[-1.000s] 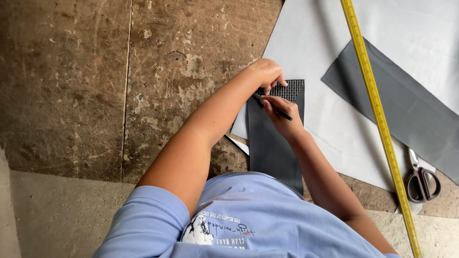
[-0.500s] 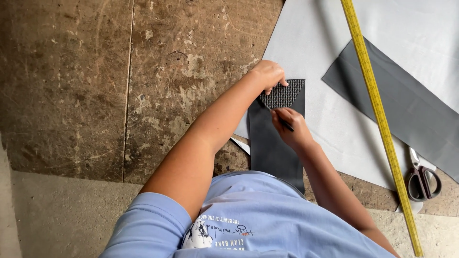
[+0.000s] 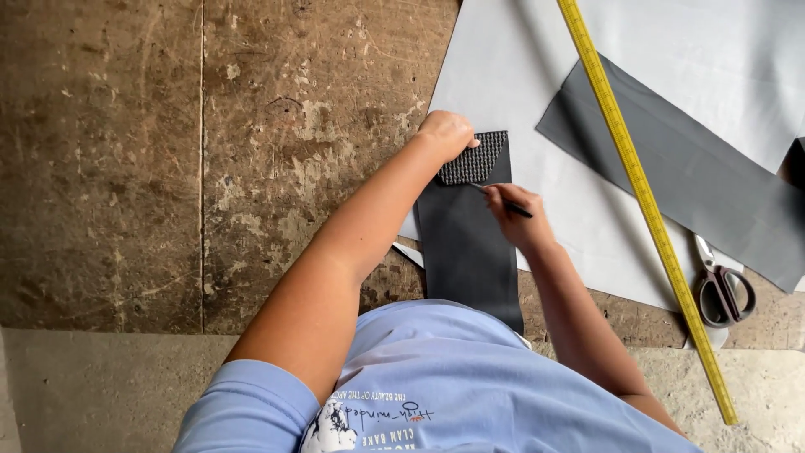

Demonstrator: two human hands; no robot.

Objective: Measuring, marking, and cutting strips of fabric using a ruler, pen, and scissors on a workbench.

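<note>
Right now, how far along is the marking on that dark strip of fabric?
Already done: a second dark strip lies cut on the pale sheet, with scissors and a yellow measuring tape set aside. In hand: the left hand pins a mesh piece on the dark strip while the right hand holds a pen at its edge. No cut around the mesh shows yet.

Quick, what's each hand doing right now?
Left hand: pressing down on the textured mesh piece atop the dark grey strip, not gripping it.
Right hand: closed around a dark pen, tip on the strip.
</note>
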